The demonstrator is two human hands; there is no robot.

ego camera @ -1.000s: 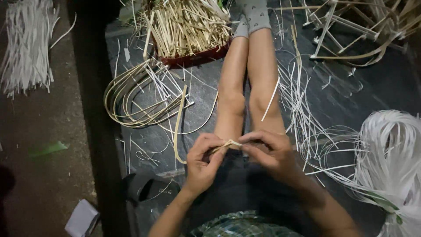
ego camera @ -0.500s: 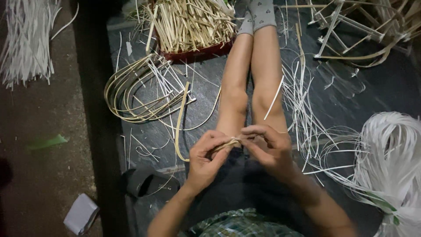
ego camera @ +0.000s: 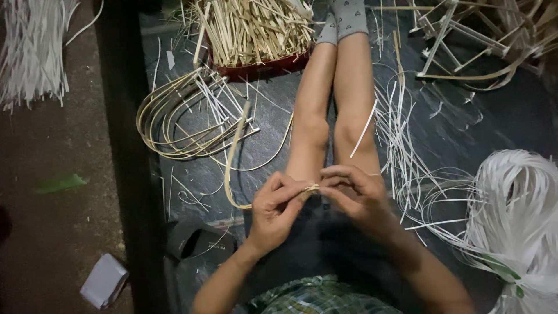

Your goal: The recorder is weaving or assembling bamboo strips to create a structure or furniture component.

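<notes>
Fingers of left hand (ego camera: 276,206) and right hand (ego camera: 354,192) pinch shut on a thin, pale bamboo strip (ego camera: 313,188).

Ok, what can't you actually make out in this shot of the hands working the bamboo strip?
- Head view: the tip of the bamboo strip is hidden between the left hand and right hand.
- The bundle of white strips is cut off by the right edge.
- The small white box is too dim to identify.

You sit on a matt dark mat (ego camera: 476,122) amid dry, pale cane strips (ego camera: 174,116) and glossy white plastic strands (ego camera: 517,203).
</notes>
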